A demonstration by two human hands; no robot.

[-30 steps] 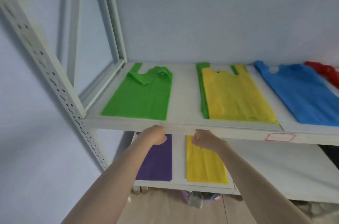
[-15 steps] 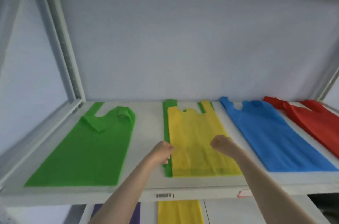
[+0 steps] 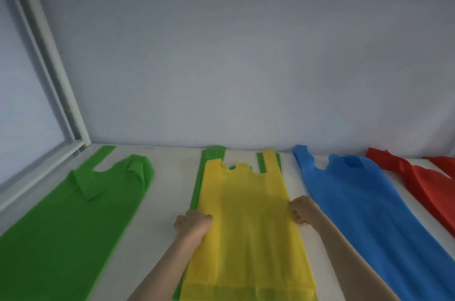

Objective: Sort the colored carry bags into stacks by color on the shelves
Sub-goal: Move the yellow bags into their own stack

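Gripping the yellow bag (image 3: pixel 248 222) by its side edges, left hand (image 3: pixel 193 224) at 9 o'clock and right hand (image 3: pixel 301 210) at 3, both pinch it on the shelf (image 3: pixel 170 177).

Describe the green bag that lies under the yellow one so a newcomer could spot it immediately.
On the white shelf, look second from the left, between the lone green bag and the blue bag. The yellow bag lies there; the hidden green bag shows only as a strip along its left edge, plus handles behind.
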